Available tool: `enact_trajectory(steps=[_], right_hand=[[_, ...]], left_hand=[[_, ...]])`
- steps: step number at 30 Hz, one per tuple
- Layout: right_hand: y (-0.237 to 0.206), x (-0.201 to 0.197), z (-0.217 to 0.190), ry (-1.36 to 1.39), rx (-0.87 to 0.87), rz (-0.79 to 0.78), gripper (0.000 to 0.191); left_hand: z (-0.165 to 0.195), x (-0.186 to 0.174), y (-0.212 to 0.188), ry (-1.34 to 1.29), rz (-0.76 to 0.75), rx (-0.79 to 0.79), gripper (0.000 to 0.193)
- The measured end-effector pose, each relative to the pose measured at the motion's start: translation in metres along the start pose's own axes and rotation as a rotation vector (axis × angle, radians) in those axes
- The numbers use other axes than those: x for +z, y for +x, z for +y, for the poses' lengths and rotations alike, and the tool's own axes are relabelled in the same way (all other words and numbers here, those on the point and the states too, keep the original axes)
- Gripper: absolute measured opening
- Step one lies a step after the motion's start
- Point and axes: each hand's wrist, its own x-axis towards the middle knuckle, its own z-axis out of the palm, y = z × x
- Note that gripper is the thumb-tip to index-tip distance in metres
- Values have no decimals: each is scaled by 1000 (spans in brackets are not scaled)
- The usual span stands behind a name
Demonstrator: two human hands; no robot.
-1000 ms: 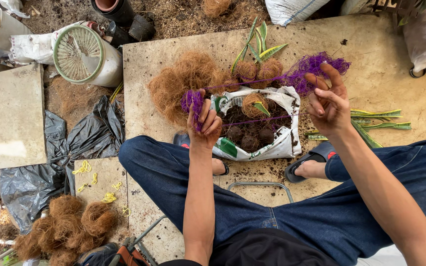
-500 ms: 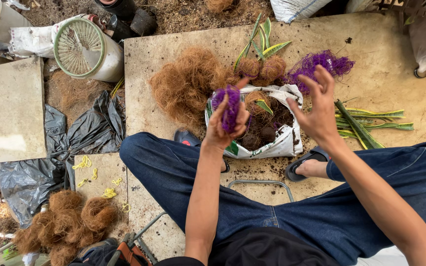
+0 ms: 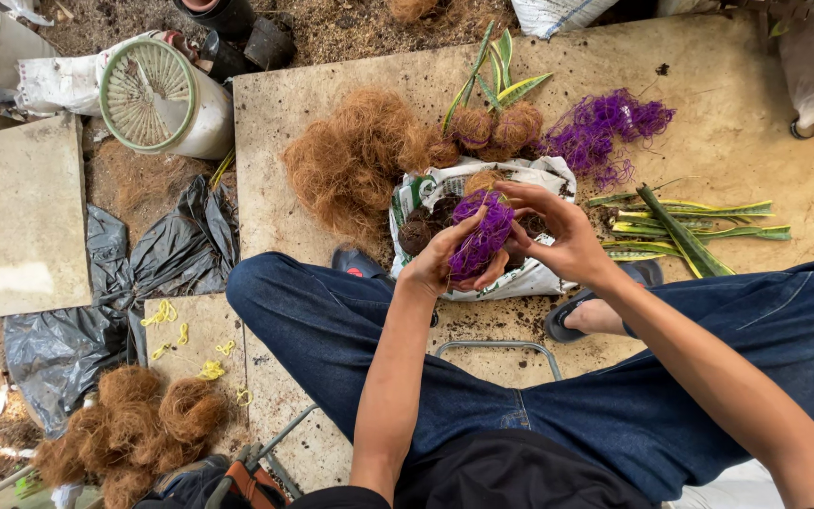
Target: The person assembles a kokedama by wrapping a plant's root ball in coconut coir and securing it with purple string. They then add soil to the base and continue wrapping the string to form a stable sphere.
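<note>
Both hands have met over the white soil sack [image 3: 529, 273]. Left hand [image 3: 440, 262] cups the purple-string-wrapped fibre ball [image 3: 480, 236], fingers curled shut steadying it; right hand [image 3: 558, 231] fingers pinch its string.

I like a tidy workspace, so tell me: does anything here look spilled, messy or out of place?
Somewhat. Dark soil crumbs lie spilled on the board beside the white bag, and bits of yellow string are scattered on a slab at the left. The left hand and right hand hold the purple netting bundle neatly.
</note>
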Motion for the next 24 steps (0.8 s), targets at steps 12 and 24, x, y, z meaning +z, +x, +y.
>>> enact_trajectory(steps=[12, 24], right_hand=[[-4, -14, 16, 10, 170, 309, 14], [3, -59, 26, 310, -24, 735, 7]], left_hand=[[16, -11, 0, 238, 392, 212, 54], [21, -24, -3, -3, 692, 468, 34]])
